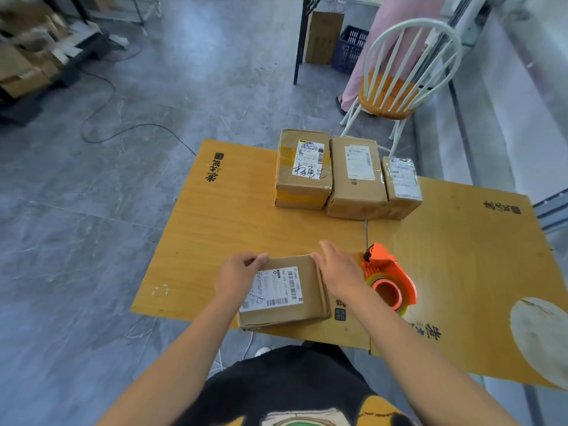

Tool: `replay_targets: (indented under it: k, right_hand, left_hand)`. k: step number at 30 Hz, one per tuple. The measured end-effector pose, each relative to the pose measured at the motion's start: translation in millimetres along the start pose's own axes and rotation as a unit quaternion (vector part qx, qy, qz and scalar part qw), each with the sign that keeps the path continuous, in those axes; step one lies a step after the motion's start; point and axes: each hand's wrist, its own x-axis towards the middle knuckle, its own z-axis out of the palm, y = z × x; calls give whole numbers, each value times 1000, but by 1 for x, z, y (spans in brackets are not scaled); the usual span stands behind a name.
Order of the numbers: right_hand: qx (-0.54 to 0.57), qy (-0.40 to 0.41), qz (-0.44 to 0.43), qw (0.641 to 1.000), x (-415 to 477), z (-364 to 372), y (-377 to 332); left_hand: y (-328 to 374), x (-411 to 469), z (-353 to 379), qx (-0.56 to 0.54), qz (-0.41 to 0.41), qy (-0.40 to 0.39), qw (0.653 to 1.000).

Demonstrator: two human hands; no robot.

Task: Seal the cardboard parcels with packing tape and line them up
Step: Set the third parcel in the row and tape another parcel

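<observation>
A small cardboard parcel (285, 298) with a white shipping label lies near the front edge of the wooden table (215, 229). My left hand (238, 276) grips its far left corner, fingers curled over the top edge. My right hand (336, 272) rests against its right side with the fingers fairly straight. An orange tape dispenser (388, 279) with a roll of clear tape lies on the table just right of my right hand. Three labelled parcels stand side by side at the far edge: a large one (302, 170), a middle one (355, 178) and a small one (401, 184).
A white spindle chair (405, 69) with an orange seat stands beyond the table. A person in pink trousers (375, 41) is behind it. A black cable (101, 106) runs across the grey floor at left. A pale round patch (541, 336) marks the table's right front.
</observation>
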Motion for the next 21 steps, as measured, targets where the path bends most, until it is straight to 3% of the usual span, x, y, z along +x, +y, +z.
replay_targets:
  k: [3, 8, 11, 18, 21]
  right_hand:
    - [84, -35, 24, 996, -8, -12, 12]
    - [186, -165, -3, 969, -34, -30, 28]
    - [188, -207, -13, 960, -41, -29, 31]
    - [202, -32, 18, 979, -26, -18, 42]
    - [176, 2, 3, 984, -24, -21, 47]
  left_hand:
    - [4, 1, 3, -36, 8, 17, 999]
    - [11, 13, 6, -32, -21, 31, 999]
    - [13, 14, 8, -32, -29, 28, 999]
    - [10, 6, 21, -52, -11, -10, 999]
    - [11, 0, 30, -51, -5, -31, 998]
